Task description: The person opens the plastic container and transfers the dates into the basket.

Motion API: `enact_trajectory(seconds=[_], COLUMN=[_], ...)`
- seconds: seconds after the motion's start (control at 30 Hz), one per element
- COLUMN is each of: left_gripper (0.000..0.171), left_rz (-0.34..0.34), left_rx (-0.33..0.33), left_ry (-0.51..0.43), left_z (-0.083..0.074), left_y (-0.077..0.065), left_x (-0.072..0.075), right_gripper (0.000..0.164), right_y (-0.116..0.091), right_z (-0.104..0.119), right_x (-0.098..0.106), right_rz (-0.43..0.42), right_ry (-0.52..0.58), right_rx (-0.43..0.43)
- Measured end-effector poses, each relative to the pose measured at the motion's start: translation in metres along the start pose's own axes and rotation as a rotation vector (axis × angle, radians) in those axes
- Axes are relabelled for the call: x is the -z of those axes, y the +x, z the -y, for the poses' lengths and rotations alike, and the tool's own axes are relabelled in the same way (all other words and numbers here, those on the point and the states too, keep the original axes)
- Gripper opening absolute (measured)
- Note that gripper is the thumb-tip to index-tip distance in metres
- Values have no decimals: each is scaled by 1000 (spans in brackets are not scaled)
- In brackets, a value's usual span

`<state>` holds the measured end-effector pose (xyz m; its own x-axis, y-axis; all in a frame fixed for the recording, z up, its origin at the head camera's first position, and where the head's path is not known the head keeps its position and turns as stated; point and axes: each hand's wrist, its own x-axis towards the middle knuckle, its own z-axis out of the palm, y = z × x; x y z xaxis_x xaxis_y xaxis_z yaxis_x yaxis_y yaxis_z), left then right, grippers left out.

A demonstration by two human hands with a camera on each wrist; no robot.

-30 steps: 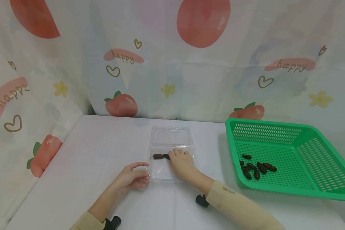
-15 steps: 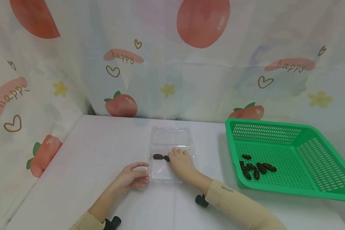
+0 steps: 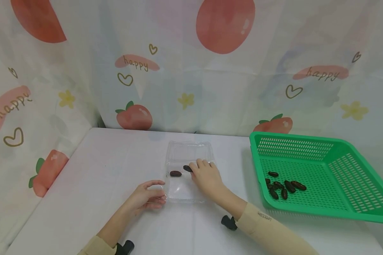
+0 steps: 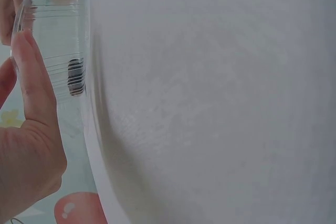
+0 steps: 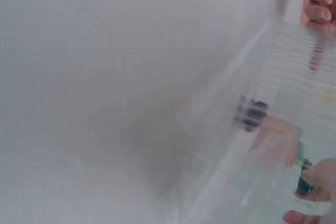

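Observation:
A clear plastic box [image 3: 182,190] with its lid folded back lies on the white table in the head view. One dark brown date [image 3: 175,173] rests inside it at the left; the left wrist view shows this date [image 4: 75,78] through the ribbed wall. My right hand [image 3: 208,180] pinches a second date [image 3: 187,168] by one end over the box, and the right wrist view shows that date [image 5: 304,181] between thumb and finger. At the box's near left edge, my left hand [image 3: 146,196] holds the rim between thumb and fingers.
To the right stands a green plastic basket [image 3: 319,211] with several dates [image 3: 289,186] in its near left part. A patterned cloth [image 3: 166,88] hangs behind the table [image 3: 115,159]. Each wrist carries a black camera [image 3: 229,222].
My right hand has lifted away from the box floor, moving slightly back and right with the second date in its fingers. My left hand stays at the rim.

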<state>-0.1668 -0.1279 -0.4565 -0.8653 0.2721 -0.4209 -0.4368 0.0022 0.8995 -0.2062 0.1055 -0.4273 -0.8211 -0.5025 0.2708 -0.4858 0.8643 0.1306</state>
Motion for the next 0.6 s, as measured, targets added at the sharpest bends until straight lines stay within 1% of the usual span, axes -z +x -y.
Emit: enact_trajectory(seconds=[0.13,0.3,0.4,0.6], left_gripper=[52,53,54,53], left_rz=[7,14,17,18], left_rx=[-6,-8,-4,-1], left_ry=[-4,-4,-7,-7], left_z=[1,1,0,-1], left_y=[0,0,0,0], left_x=[0,1,1,1], right_gripper=[20,20,21,23], right_y=[-7,-18,-25,-40], right_z=[-10,-25,-36,-62], right_x=[12,24,30,41], right_rz=[-75,-138,-166,-183], right_ry=[0,2,4,-12], right_rx=[-7,-26,-54,-133])
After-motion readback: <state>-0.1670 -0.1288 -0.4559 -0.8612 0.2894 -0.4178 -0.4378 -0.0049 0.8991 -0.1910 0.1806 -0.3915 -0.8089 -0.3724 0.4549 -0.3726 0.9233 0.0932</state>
